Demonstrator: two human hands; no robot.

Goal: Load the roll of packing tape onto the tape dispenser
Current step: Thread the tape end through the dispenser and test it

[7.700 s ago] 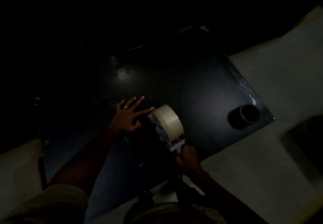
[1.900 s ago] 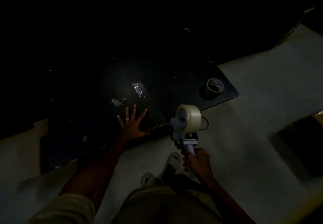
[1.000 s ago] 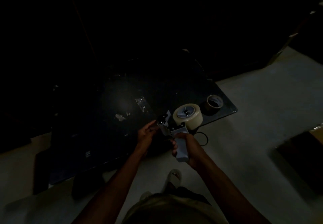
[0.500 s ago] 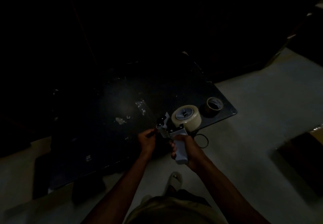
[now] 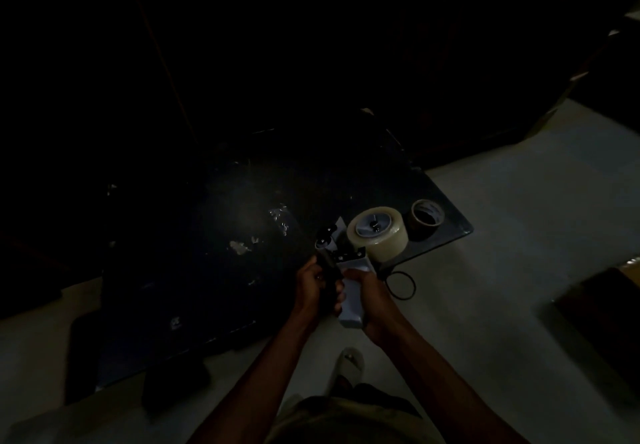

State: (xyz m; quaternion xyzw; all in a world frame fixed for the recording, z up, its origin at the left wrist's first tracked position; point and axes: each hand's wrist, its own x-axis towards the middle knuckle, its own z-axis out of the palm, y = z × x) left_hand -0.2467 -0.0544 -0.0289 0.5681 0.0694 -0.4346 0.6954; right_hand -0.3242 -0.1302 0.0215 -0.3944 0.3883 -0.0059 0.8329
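Note:
The scene is very dark. A full roll of clear packing tape sits on the hub of the pale tape dispenser, held above the near edge of a dark table. My right hand is shut around the dispenser's handle. My left hand grips the dark part at the dispenser's front, below the roller and blade end. Whether it pinches a tape end I cannot tell.
An empty brown tape core stands at the table's right corner, just behind the roll. Bits of tape stick to the tabletop. A thin black ring lies on the pale floor below the hands. My sandalled foot shows below.
My left hand left the tabletop, came to the dispenser's front and has slid down it toward the handle. The dispenser turned so the roll lies flatter, and barely moved in the last half second.

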